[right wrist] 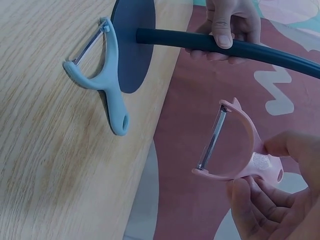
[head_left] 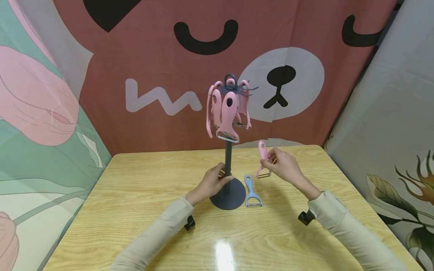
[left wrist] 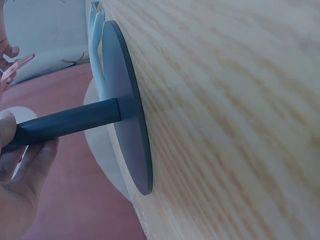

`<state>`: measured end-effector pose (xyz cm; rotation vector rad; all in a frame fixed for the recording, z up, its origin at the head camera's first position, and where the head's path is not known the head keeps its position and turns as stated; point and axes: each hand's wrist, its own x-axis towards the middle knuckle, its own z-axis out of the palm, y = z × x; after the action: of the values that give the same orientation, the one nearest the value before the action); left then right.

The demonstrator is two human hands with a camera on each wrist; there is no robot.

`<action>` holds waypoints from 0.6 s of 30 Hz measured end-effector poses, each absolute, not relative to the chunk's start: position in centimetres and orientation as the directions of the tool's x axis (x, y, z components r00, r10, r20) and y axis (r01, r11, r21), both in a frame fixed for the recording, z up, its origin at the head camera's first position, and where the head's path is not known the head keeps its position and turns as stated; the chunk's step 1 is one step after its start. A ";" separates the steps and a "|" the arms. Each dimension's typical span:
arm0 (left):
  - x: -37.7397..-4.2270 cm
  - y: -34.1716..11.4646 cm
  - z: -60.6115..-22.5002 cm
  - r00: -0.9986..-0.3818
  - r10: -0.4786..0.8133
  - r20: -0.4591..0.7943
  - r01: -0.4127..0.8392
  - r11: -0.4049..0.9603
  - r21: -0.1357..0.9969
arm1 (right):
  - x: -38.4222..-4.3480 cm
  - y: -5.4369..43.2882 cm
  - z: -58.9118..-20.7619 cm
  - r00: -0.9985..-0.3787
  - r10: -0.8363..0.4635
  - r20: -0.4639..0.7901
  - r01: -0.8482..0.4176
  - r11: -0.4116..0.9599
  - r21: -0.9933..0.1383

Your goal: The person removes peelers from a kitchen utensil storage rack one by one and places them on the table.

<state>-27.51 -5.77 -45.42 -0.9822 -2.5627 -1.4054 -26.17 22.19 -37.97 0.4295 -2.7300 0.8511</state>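
Observation:
A dark rack stand (head_left: 228, 162) with a round base (head_left: 228, 199) stands on the wooden table. My left hand (head_left: 211, 183) grips its post low down, thumb and fingers around it, as the left wrist view also shows. Several pink peelers (head_left: 228, 114) hang from hooks at the top. In my right hand (head_left: 283, 164) a pink peeler (right wrist: 250, 162) is pinched between thumb and fingers, blade end down and handle hole up, held right of the post above the table. A blue peeler (head_left: 251, 192) lies on the table against the base's right side.
The wooden table (head_left: 152, 226) reaches to a printed curtain (head_left: 162, 124) with a bear face behind it. A grey curtain (head_left: 373, 124) hangs along the right side. Some bare hooks (head_left: 252, 89) stick out at the rack's top right.

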 end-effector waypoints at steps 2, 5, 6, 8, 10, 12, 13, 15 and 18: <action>-27.5 -5.8 -45.4 -0.795 0.503 0.340 0.557 0.383 0.737 | -26.1 22.2 -38.0 -0.928 -0.204 0.311 -0.345 0.786 -0.513; -27.6 -5.8 -45.5 -0.793 0.503 0.345 0.562 0.384 0.733 | -26.1 22.3 -38.0 -0.931 -0.206 0.301 -0.341 0.786 -0.515; -27.6 -5.8 -45.5 -0.793 0.502 0.346 0.563 0.384 0.732 | -26.1 22.3 -38.1 -0.932 -0.207 0.298 -0.340 0.787 -0.516; -27.6 -5.8 -45.6 -0.792 0.501 0.349 0.565 0.386 0.729 | -26.0 22.3 -38.1 -0.934 -0.210 0.290 -0.337 0.787 -0.516; -27.6 -5.8 -45.6 -0.791 0.500 0.352 0.568 0.388 0.726 | -26.0 22.3 -38.1 -0.936 -0.213 0.281 -0.334 0.790 -0.514; -27.6 -5.8 -45.6 -0.789 0.501 0.356 0.572 0.387 0.723 | -26.0 22.3 -38.1 -0.939 -0.213 0.271 -0.328 0.792 -0.515; -27.6 -5.8 -45.7 -0.788 0.501 0.357 0.573 0.387 0.722 | -26.0 22.4 -38.2 -0.941 -0.212 0.265 -0.324 0.793 -0.515; -27.6 -5.8 -45.7 -0.788 0.502 0.357 0.573 0.385 0.723 | -25.9 22.4 -38.2 -0.943 -0.212 0.256 -0.319 0.795 -0.516; -27.6 -5.8 -45.7 -0.785 0.505 0.359 0.575 0.378 0.725 | -25.9 22.5 -38.3 -0.946 -0.212 0.245 -0.312 0.798 -0.515</action>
<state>-27.64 -5.79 -45.65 -0.9981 -2.5422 -1.3878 -25.92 22.48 -38.29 0.4135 -2.8108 0.8501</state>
